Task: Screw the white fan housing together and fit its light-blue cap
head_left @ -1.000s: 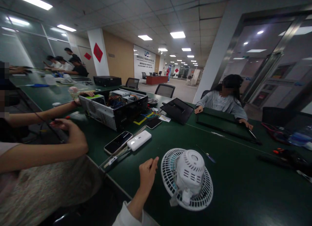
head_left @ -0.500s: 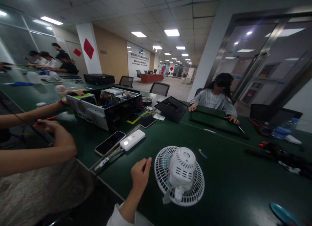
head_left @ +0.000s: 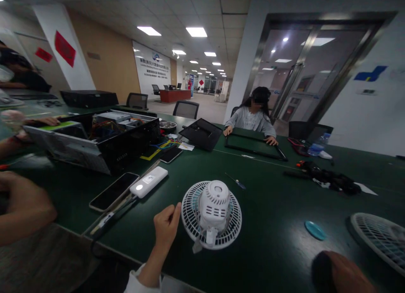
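My left hand (head_left: 166, 225) is closed in a loose fist, thumb along the top, just left of the fan's rim. Beside it a white fan part (head_left: 215, 206) lies grille down, with its vented motor housing on top and a small white piece hanging at the near side. At the lower right edge my right hand (head_left: 346, 272) is smeared by motion, and its fingers are not clear. A dark rounded shape (head_left: 322, 271) shows at its left side; I cannot tell whether it is held. Close by are a turquoise disc (head_left: 315, 230) and another white fan grille (head_left: 381, 238).
An opened computer case (head_left: 126, 151), a phone (head_left: 114, 191), and a white power bank (head_left: 149, 182) lie left. A thin screwdriver (head_left: 239, 184) is beyond the fan. Another person (head_left: 253, 116) across the table touches a black frame (head_left: 253, 151). A co-worker's arm (head_left: 25, 204) is at left.
The view has swung right, so things sit further left. My right hand and the second grille have come into view at right. My left hand stays closed beside the fan.
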`<action>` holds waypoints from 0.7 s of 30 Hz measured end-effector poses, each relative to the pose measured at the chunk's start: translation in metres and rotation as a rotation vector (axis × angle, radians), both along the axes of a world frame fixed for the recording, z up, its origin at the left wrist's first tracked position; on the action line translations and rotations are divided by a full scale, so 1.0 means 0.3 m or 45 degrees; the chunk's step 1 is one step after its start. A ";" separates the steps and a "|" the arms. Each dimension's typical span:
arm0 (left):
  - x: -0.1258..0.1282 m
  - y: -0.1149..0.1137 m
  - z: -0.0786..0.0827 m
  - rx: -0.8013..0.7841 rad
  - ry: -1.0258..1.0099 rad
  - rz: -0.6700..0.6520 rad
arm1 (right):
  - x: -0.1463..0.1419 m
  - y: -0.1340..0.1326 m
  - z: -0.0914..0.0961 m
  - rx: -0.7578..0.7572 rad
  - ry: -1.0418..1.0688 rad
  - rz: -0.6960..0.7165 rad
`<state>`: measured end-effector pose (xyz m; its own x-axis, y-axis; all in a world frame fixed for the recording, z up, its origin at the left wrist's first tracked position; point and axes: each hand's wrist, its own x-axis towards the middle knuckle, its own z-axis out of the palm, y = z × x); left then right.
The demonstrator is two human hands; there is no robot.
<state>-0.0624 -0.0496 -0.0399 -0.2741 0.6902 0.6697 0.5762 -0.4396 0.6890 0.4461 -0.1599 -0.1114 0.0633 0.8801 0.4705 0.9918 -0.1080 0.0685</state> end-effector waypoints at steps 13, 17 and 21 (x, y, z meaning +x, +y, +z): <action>-0.002 -0.007 -0.025 0.043 -0.017 0.021 | -0.203 0.033 0.140 0.038 0.485 -0.196; 0.002 -0.015 -0.022 0.040 0.011 -0.095 | -0.408 0.092 0.279 0.100 0.879 -0.035; -0.003 -0.020 -0.030 0.060 0.036 -0.128 | -0.683 0.160 0.470 0.008 1.078 0.434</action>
